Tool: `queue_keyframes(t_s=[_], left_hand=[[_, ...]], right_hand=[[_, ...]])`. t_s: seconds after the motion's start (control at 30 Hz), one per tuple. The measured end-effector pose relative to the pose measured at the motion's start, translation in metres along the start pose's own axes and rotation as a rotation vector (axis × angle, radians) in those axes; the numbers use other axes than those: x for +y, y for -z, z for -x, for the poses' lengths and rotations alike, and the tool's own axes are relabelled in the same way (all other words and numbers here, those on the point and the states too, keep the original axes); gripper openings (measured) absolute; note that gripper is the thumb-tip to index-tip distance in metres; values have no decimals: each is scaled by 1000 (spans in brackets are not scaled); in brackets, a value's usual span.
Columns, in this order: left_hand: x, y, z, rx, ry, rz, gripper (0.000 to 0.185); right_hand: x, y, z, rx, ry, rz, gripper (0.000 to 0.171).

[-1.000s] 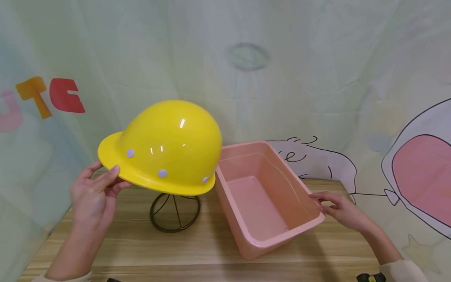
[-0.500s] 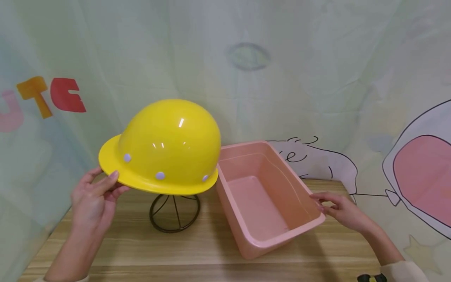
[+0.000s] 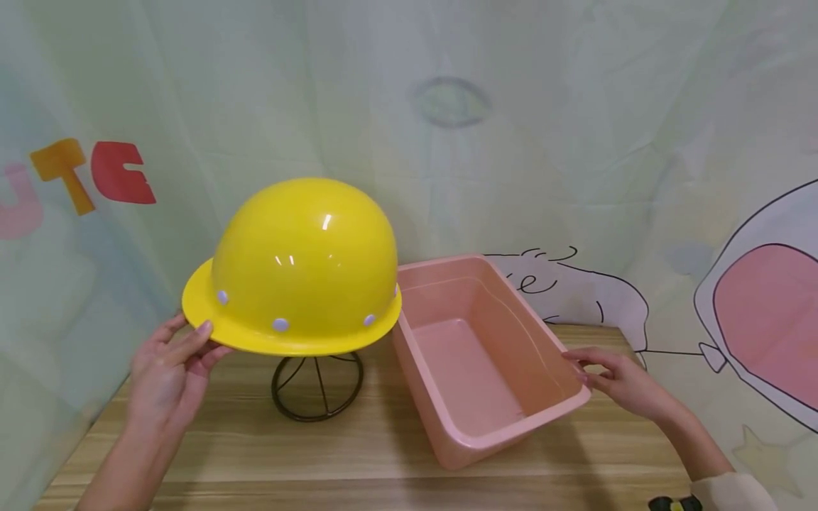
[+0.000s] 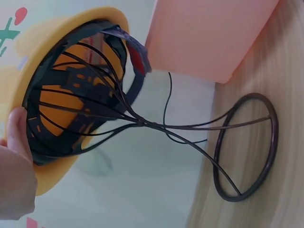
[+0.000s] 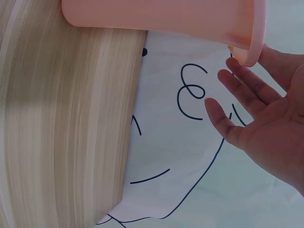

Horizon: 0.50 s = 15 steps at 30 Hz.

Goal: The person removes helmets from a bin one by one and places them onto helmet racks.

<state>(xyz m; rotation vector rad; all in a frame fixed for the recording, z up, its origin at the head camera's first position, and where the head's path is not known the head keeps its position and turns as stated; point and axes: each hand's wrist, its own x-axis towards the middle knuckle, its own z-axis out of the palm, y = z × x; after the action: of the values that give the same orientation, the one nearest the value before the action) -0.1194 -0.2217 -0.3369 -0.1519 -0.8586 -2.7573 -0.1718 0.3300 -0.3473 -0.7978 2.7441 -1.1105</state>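
A yellow hard hat with pale rivets sits over a dark wire stand; its brim is close to level. My left hand pinches the brim at the left, thumb on top and fingers beneath. From below, in the left wrist view, the stand's wires spread up inside the hat's dark inner harness. At the right my right hand pinches the rim of a pink plastic bin between thumb and index finger. In the right wrist view its other fingers extend below the rim.
The stand and bin rest on a wood-grain table, side by side. A printed curtain hangs right behind and beside the table. A small dark object shows near the right sleeve.
The hat has turned on the stand: its left brim came down and slightly right, its right edge rose a little. My left hand followed downward. The right hand and bin have not moved.
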Motion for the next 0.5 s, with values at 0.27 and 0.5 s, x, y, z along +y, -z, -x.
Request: queue_keyframes(t_s=[0.27,0.5], left_hand=[[-2,13,-1,-31,29,25,25],[-4,22,-3,-81,48,5,27]], right_hand=[[-2,1,0,-2,-29,1,34],[-1,0,-1,-2,-28,6,35]])
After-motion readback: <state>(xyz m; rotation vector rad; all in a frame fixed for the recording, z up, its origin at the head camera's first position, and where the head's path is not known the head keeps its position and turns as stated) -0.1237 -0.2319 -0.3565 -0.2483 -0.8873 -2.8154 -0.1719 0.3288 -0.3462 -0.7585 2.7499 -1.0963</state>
